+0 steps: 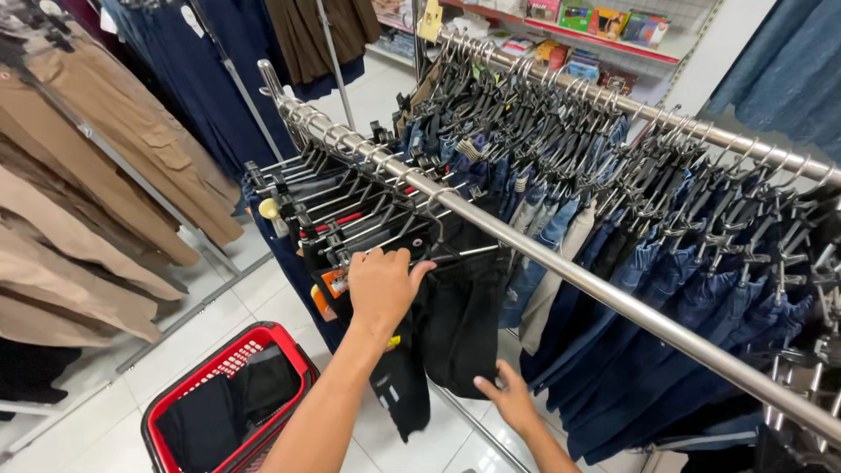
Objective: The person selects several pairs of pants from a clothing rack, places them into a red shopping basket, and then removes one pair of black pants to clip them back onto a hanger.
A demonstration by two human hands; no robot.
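Clothing-shop racks crowd a white tiled floor [263,293]. Black trousers [460,324] hang by a clip hanger from the steel rail [561,267]. At ten o'clock the left hand [381,285] clasps their waistband; at six, the right hand [508,398] pinches a leg. Red basket [188,385] stands at eight.

— Red basket [229,368]: near corner cut off by bottom edge; dark contents too folded to identify.
— Left hand [382,285]: fingertips hidden among black trousers [455,324]. Right hand [508,398]: palm unseen underneath.
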